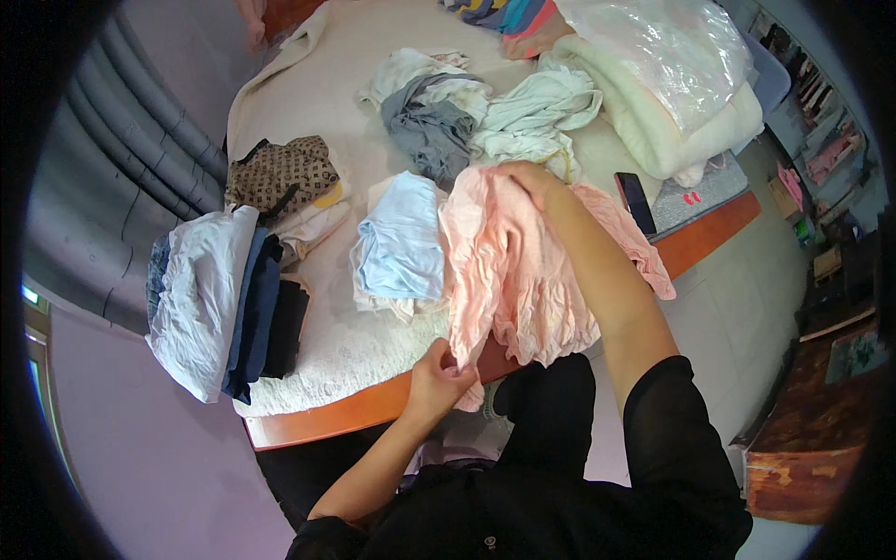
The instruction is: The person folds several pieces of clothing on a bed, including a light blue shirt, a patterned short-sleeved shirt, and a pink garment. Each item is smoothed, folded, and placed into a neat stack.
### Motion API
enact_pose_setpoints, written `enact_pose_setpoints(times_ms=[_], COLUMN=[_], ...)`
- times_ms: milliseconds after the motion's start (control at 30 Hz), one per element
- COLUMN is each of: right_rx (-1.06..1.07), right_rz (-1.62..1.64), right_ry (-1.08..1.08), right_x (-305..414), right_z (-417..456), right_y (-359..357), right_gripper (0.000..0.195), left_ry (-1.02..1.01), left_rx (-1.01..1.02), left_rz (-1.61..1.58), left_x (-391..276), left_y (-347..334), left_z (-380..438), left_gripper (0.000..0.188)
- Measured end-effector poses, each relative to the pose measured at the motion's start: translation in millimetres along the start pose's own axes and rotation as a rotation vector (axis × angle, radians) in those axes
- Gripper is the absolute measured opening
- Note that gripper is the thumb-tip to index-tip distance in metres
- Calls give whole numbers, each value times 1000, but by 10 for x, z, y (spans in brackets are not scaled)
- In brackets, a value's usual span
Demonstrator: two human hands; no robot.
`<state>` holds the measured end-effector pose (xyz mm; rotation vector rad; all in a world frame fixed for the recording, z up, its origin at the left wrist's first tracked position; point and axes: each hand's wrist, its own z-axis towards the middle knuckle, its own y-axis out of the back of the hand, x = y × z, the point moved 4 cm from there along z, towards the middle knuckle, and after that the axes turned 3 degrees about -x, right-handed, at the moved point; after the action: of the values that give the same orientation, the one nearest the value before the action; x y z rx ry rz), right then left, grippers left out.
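Note:
A crinkled pink long-sleeved garment (518, 280) hangs between my hands at the bed's front edge, its gathered hem toward my knees. Near the end of one sleeve, the fingers of my left hand (437, 383) pinch the cloth. My right hand (533, 183) grips the garment's upper part, with the fingertips partly hidden in the folds. The other sleeve (651, 269) trails out to the right past my forearm. Just left of the garment lies a folded light blue garment (402, 241) on top of other pale cloth.
Folded clothes (210, 301) stand in a stack at the bed's left edge, beside a brown patterned garment (287, 171). Rumpled grey clothing (430, 129) and pale clothing (539, 112) lie farther back. At right are a phone (635, 203) and a folded cream quilt (630, 112) under clear plastic.

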<state>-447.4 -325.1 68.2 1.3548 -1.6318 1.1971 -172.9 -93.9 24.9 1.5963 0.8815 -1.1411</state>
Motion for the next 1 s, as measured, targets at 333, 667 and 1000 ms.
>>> enact_pose_setpoints(times_ms=[333,667,1000], right_rx=[-159,-410,43], right_rz=[-23,-487,-195], right_ry=[58,324,16], right_x=[-402,-585,-160], right_z=[159,259,-219], right_y=[639,760,328], right_gripper=[36,27,35], left_ry=[150,572,-401], left_rx=[-106,207,-195], left_rz=[-429,-834,208], left_x=[142,-161,46], left_y=[355,-21,329], left_z=[-439,-867,-848], left_gripper=[30,20,32])
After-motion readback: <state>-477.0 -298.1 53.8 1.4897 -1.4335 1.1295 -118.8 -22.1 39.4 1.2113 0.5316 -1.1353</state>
